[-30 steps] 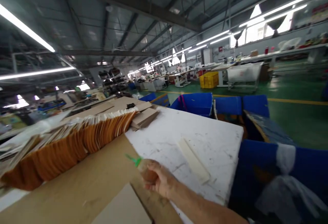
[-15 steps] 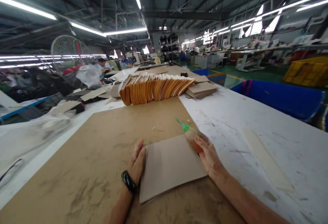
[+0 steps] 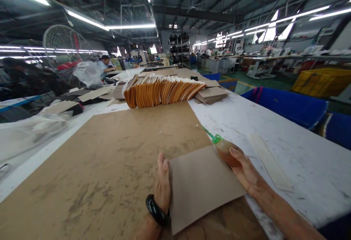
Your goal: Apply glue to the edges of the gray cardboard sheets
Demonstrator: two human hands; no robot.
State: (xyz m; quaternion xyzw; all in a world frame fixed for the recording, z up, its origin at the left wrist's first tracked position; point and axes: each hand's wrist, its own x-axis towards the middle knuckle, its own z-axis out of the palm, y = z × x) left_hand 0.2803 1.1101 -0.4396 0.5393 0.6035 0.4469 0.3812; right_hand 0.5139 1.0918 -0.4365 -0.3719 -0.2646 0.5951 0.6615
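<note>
A grey-brown cardboard sheet (image 3: 204, 187) lies tilted in front of me. My left hand (image 3: 162, 185), with a black bangle at the wrist, grips its left edge; the fingertips are partly hidden. At the sheet's upper right corner, my right hand (image 3: 244, 167) is closed round a soft, brownish glue bottle (image 3: 226, 151). The bottle has a green nozzle (image 3: 216, 138) that points up and left. The right hand's lower side is close to the sheet's right edge; contact there cannot be made out.
Beneath is a large stained brown board (image 3: 117, 152) on a white table (image 3: 296, 159). A long row of orange-edged folded pieces (image 3: 161, 92) stands ahead, beside stacked cardboard (image 3: 211, 95). A pale strip (image 3: 270, 163) lies right. Blue bins (image 3: 290, 104) flank the table; a person (image 3: 106, 64) sits far left.
Both hands and the cardboard sheet have shifted right and slightly down in view. The glue bottle has moved right with my right hand. The sheet has turned a little.
</note>
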